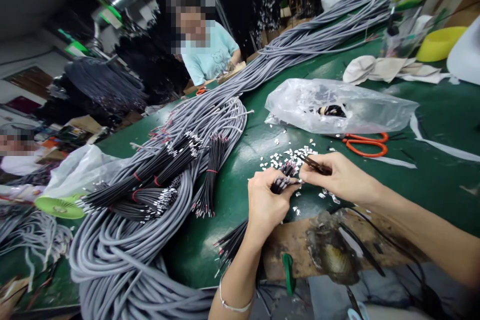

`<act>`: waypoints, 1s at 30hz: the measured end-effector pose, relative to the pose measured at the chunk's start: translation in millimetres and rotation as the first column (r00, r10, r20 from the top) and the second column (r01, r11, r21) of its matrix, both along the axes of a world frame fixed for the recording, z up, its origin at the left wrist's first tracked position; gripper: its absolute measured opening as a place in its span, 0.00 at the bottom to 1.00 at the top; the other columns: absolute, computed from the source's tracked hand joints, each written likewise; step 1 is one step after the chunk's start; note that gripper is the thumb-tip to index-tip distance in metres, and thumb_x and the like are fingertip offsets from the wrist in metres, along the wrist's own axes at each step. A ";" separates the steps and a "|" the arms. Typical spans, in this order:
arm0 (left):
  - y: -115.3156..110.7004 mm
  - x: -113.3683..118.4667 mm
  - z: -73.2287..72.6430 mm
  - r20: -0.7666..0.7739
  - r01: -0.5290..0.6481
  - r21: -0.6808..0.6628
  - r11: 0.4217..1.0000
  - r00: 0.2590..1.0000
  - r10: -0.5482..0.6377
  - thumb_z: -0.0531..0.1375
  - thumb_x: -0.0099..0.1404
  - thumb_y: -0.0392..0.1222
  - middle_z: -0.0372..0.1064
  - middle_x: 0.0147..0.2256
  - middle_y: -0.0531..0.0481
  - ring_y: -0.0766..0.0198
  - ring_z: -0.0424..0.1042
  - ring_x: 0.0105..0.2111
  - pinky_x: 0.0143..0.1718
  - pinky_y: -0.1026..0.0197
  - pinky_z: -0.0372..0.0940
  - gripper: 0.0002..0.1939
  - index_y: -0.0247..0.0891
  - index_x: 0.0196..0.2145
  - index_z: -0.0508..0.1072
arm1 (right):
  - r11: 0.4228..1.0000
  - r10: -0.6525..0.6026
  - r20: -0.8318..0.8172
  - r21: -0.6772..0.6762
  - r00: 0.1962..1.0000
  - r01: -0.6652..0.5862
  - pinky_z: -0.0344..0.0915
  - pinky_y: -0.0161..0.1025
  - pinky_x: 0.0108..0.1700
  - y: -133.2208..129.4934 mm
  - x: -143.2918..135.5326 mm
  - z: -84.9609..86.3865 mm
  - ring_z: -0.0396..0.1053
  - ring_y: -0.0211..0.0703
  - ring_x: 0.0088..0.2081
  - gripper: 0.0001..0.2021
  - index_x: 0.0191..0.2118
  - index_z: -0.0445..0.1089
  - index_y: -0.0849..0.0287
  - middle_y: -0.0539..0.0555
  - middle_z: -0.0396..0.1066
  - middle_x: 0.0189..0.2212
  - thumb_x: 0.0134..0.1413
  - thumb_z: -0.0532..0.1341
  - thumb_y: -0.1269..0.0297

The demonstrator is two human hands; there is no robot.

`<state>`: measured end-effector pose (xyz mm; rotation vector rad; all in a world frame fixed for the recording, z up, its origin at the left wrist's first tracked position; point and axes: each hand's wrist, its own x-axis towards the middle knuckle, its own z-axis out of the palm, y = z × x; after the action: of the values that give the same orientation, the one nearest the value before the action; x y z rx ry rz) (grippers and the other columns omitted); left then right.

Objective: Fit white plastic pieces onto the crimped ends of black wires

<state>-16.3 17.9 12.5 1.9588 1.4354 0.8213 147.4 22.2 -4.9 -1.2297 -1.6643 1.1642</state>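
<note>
My left hand (268,200) is wrapped round a bundle of thin black wires (283,183); the wires' other ends (234,240) stick out below my wrist. In my closed right hand (335,177) are dark tweezers (314,164), slim and pointed toward the bundle. Right thumb and fingertips are close to the wire ends; whether they touch is too small to tell. Small white scraps (288,157) lie scattered on the green table around both hands.
Thick grey cables (150,250) run across the table (333,70), with tied black wire bundles (212,175) on and beside them. Orange-handled scissors (365,145) lie by a clear plastic bag (337,105). A stained wooden board (288,245) is at the near edge. Another person (210,55) sits opposite.
</note>
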 end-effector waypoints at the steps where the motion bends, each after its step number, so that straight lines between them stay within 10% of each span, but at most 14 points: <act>1: -0.1 -0.2 -0.7 0.025 0.007 -0.019 1.000 1.000 -0.006 0.66 0.51 0.37 0.63 0.19 0.55 0.70 0.60 0.21 0.25 0.66 0.53 0.06 0.35 0.20 0.73 | 0.996 0.023 -0.067 -0.088 0.997 -0.029 0.50 0.33 0.22 1.3 -1.1 -0.7 0.51 0.33 0.20 0.12 0.19 0.61 0.60 0.46 0.54 0.17 0.48 0.55 0.62; 6: 1.0 -2.4 -2.0 0.195 -0.063 -0.159 0.985 0.976 0.094 0.68 0.46 0.38 0.65 0.20 0.54 0.69 0.61 0.21 0.24 0.67 0.56 0.08 0.34 0.19 0.72 | 0.984 0.008 -0.114 -0.177 0.993 -0.029 0.50 0.33 0.23 5.6 -2.1 -0.5 0.52 0.33 0.20 0.11 0.18 0.59 0.60 0.46 0.54 0.16 0.46 0.55 0.62; 12: 10.4 -15.1 4.7 0.173 -0.026 -0.274 0.961 0.982 0.076 0.60 0.57 0.45 0.72 0.28 0.50 0.64 0.69 0.29 0.32 0.65 0.61 0.11 0.35 0.31 0.76 | 0.883 -0.406 0.119 0.307 0.906 0.355 0.54 0.34 0.23 -0.4 1.8 -0.3 0.56 0.35 0.20 0.14 0.19 0.63 0.59 0.48 0.59 0.17 0.53 0.56 0.60; 17: 16.0 -20.8 2.3 0.111 -0.015 -0.310 0.951 0.992 0.052 0.56 0.61 0.44 0.70 0.25 0.50 0.65 0.69 0.26 0.31 0.65 0.62 0.12 0.33 0.35 0.72 | 0.900 -0.177 0.204 0.429 0.963 0.075 0.67 0.35 0.38 -5.5 -4.9 -16.2 0.72 0.40 0.36 0.17 0.44 0.71 0.57 0.52 0.74 0.39 0.49 0.55 0.77; 21: 16.3 -18.4 -1.5 0.138 -0.118 -0.307 0.944 0.976 0.167 0.59 0.58 0.45 0.70 0.23 0.49 0.65 0.69 0.25 0.29 0.66 0.62 0.11 0.33 0.28 0.70 | 0.933 -0.236 0.466 0.355 0.853 0.064 0.70 0.41 0.34 -4.3 -5.4 -16.7 0.74 0.50 0.35 0.20 0.42 0.74 0.54 0.52 0.76 0.35 0.42 0.58 0.78; 30: 6.4 -6.2 12.5 0.204 -0.052 -0.405 0.913 0.968 0.146 0.63 0.53 0.42 0.67 0.16 0.53 0.70 0.65 0.17 0.21 0.69 0.59 0.09 0.32 0.24 0.71 | 0.914 -0.170 -0.009 0.372 0.985 0.161 0.70 0.31 0.36 -7.6 -6.1 2.5 0.74 0.39 0.35 0.16 0.43 0.74 0.59 0.52 0.75 0.39 0.49 0.55 0.75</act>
<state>-22.5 24.2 24.9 1.4466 1.4392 0.7068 141.3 14.5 -2.4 -1.1170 -1.6668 0.6922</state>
